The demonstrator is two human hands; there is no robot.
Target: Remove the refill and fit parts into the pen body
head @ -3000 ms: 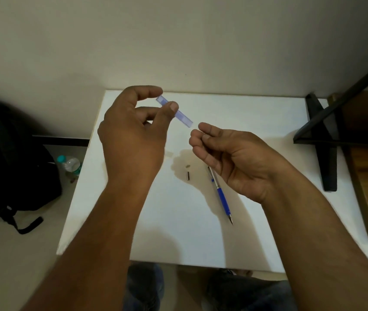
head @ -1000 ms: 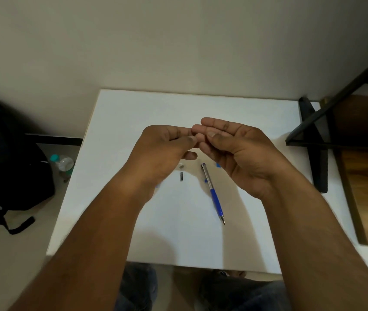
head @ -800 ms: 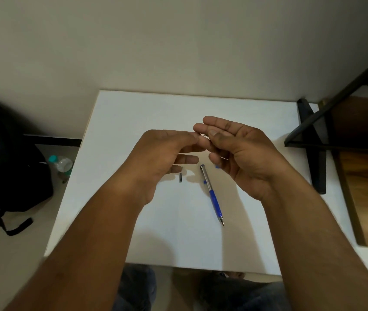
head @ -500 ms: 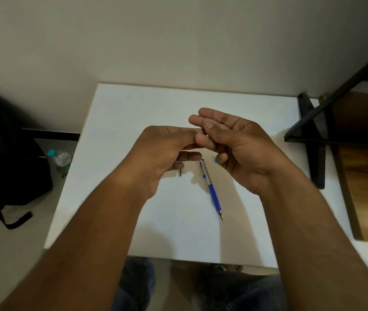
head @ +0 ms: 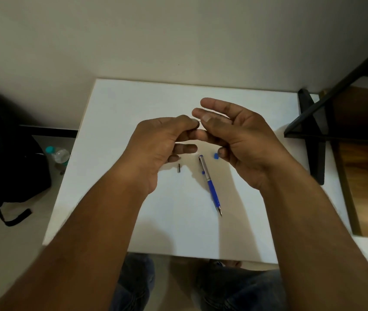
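Both hands hover together above the middle of a white table point(head: 115, 180). My left hand point(head: 156, 149) has its fingers curled, and its fingertips pinch a thin dark rod point(head: 198, 123) that is barely visible. My right hand point(head: 241, 140) meets it fingertip to fingertip. Its thumb and a lower finger close on the same spot, while its index finger stays raised and straight. Under the hands lie a blue and silver pen point(head: 211, 187), a small dark metal cylinder point(head: 179, 168) and a small blue cap point(head: 215, 155).
A black backpack point(head: 5, 153) and a plastic bottle point(head: 59, 156) with a teal cap sit on the floor to the left. To the right stand a black metal frame point(head: 313, 135) and a wooden surface point(head: 362, 153). A plain wall stands behind the table.
Three seconds ago my left hand held a translucent blue tube up, apart from my right hand. The hands have since come together over the pen, and the tube is out of sight.
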